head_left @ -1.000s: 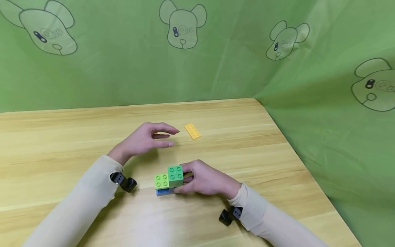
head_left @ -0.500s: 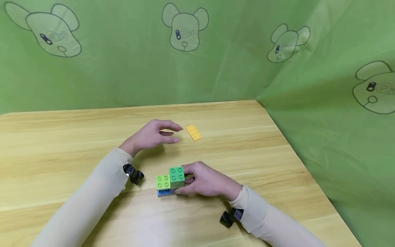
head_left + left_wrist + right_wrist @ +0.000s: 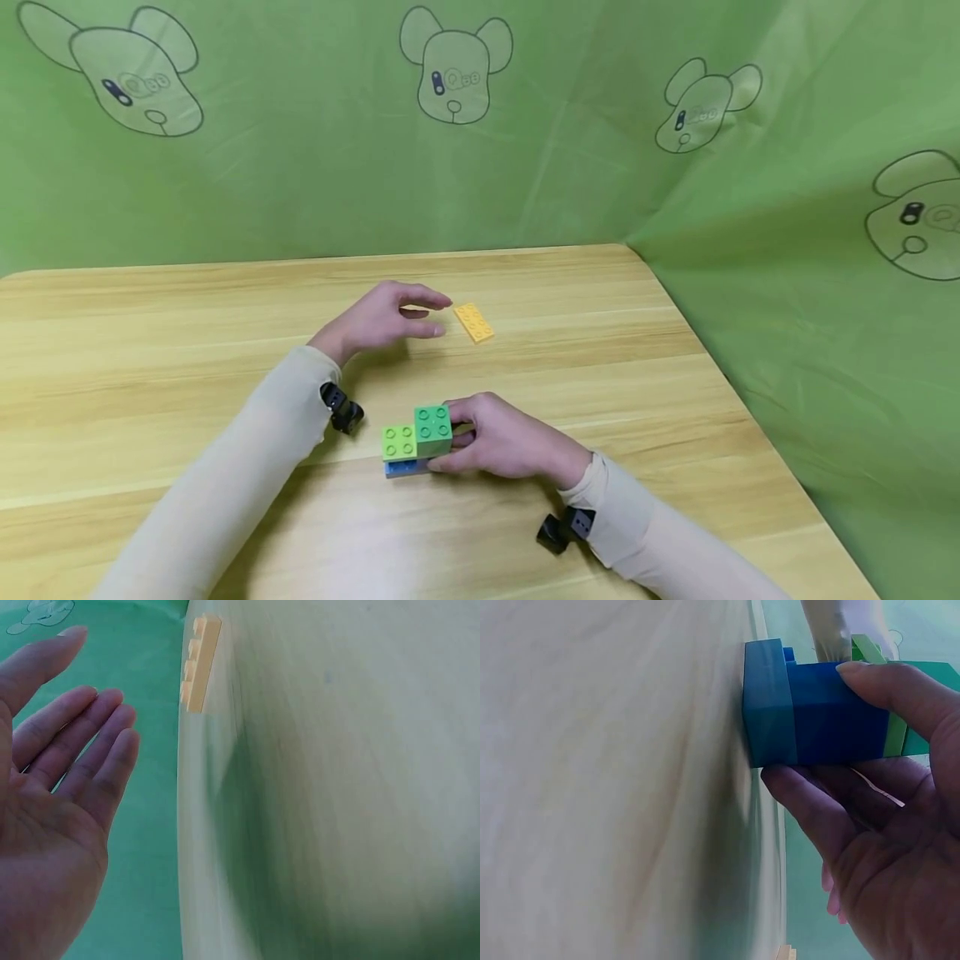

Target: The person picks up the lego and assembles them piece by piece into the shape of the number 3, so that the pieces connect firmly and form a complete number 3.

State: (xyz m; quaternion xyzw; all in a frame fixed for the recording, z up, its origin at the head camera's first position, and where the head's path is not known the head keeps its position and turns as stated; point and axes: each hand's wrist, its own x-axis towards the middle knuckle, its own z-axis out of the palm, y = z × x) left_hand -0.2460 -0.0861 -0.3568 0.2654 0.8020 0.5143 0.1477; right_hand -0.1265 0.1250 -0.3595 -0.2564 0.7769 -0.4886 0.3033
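A stack of toy building bricks stands on the table, held at its right side by my right hand (image 3: 498, 437). On top is a green brick (image 3: 433, 423), beside the studs of a lime green plate (image 3: 399, 442). Lower down, the right wrist view shows a dark blue brick (image 3: 836, 712) between thumb and fingers, on a lighter blue base brick (image 3: 769, 705). My left hand (image 3: 386, 317) hovers over the table with fingers relaxed and apart, holding nothing. Just right of its fingertips lies a flat yellow-orange plate (image 3: 474, 322), studs up. A small gap separates them.
The wooden table (image 3: 187, 333) ends at a green cloth (image 3: 322, 183) with mouse-like drawings, at the back and right. Black wrist devices sit at the left cuff (image 3: 342, 408) and the right cuff (image 3: 566, 529).
My left hand has moved right and away from me, closer to the yellow-orange plate. My right hand stays on the brick stack; the whole head view has shifted slightly.
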